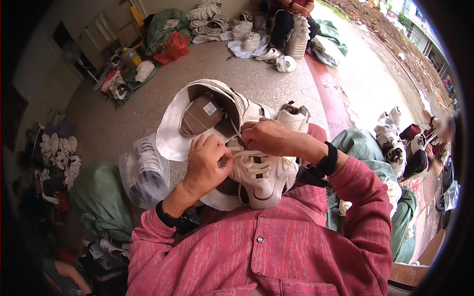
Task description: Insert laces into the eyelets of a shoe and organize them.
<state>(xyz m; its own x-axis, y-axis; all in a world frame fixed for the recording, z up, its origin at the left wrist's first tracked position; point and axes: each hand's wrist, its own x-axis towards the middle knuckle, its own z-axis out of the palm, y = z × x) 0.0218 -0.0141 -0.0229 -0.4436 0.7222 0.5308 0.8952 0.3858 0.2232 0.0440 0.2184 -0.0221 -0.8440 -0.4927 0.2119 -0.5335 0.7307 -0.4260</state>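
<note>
On my lap lies a white and beige sneaker upper point(264, 185) with its toe toward me and pale laces across its front. My left hand point(207, 160) is closed, thumb and fingers pinching the shoelace point(242, 154) beside the shoe's opening. Just above the laced part, my right hand point(269, 137) is bent over with its fingertips closed on the lace too. Another upper point(170, 118), with a brown lining and a loose white lower edge, lies beyond my hands. A further white shoe upper point(295, 117) sits behind my right hand.
A clear plastic bag of uppers point(145, 172) and a green sack point(101, 197) stand at my left. Green cloth point(363, 148) lies at my right, beside piled shoes point(392, 138). Across the floor, another person point(291, 19) sits by stacked uppers point(297, 37) and a red bag point(175, 48).
</note>
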